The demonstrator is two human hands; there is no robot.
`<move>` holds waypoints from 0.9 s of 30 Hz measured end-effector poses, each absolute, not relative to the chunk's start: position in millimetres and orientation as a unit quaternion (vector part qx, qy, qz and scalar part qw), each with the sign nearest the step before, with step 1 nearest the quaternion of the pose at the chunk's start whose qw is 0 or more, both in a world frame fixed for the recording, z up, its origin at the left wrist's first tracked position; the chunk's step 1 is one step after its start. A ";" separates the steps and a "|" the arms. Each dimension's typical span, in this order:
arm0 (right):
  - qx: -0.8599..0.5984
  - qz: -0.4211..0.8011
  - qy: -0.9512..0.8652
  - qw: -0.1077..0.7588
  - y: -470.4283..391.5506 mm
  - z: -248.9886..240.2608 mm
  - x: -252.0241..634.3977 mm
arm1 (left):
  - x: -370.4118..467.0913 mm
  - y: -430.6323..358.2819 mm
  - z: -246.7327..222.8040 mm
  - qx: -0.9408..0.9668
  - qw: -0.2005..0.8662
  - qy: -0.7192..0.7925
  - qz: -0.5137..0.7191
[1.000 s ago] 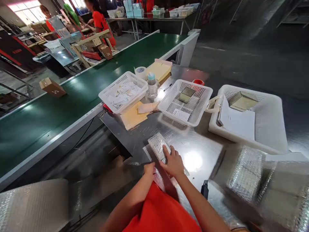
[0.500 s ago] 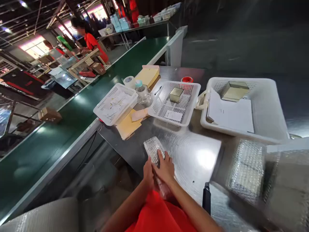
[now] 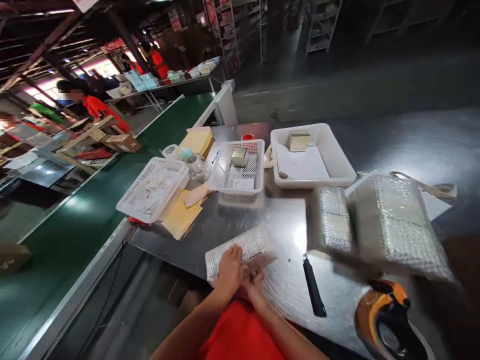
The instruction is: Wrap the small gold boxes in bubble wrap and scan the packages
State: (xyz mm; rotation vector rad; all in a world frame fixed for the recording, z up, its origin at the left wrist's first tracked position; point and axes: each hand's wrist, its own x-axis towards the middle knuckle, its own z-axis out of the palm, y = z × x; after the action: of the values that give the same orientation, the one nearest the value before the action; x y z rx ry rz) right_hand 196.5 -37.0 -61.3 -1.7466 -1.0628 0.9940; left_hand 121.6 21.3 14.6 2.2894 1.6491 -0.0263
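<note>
A bubble-wrapped package (image 3: 256,241) lies slantwise on the metal table in front of me. My left hand (image 3: 230,267) presses over its near left part, fingers together and bent round the wrap. Close beside it, my right hand (image 3: 255,285) has its fingers curled at the package's near edge, where the wrap is smeared by motion. What is inside the wrap is hidden. To the right lies a black-handled utility knife (image 3: 314,286). An orange and black tape dispenser (image 3: 382,315) is at the lower right.
White baskets (image 3: 258,191), one with a small gold box (image 3: 239,157), stand behind the package. A white bin (image 3: 313,183) holds papers and another box. Bubble-wrapped bundles (image 3: 405,220) are at right. Yellow envelopes (image 3: 182,216) lie left, beside a green conveyor belt (image 3: 80,205). People in red work beyond.
The package has turned from lengthwise to slantwise across the table. My left hand now lies on top of it and my right hand has drawn back lower. The view has swung right.
</note>
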 end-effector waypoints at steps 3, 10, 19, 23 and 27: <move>-0.763 0.332 -0.380 0.403 -68.0 -59.1 266.8 | 120.7 -7.7 -9.8 0.824 0.081 0.561 -0.022; -0.941 0.085 -0.227 0.238 -145.2 -28.8 403.5 | 123.6 -20.0 -6.4 0.803 0.073 0.592 -0.003; -0.958 0.156 -0.216 0.108 -178.1 -33.2 430.9 | 115.3 -16.4 10.6 0.815 0.043 0.577 -0.027; -0.945 0.197 -0.186 0.186 -235.9 -4.3 395.2 | 111.3 -21.5 6.4 0.829 0.019 0.559 -0.017; -0.858 0.328 -0.186 0.348 -217.6 37.2 332.6 | 104.3 -24.0 -7.8 0.834 0.050 0.549 0.041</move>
State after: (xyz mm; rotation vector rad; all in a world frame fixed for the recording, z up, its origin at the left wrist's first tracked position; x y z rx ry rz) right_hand 332.6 -217.6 37.2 -2.2249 -0.4817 0.8512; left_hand 104.3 -24.0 -7.8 2.5381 1.6701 0.1235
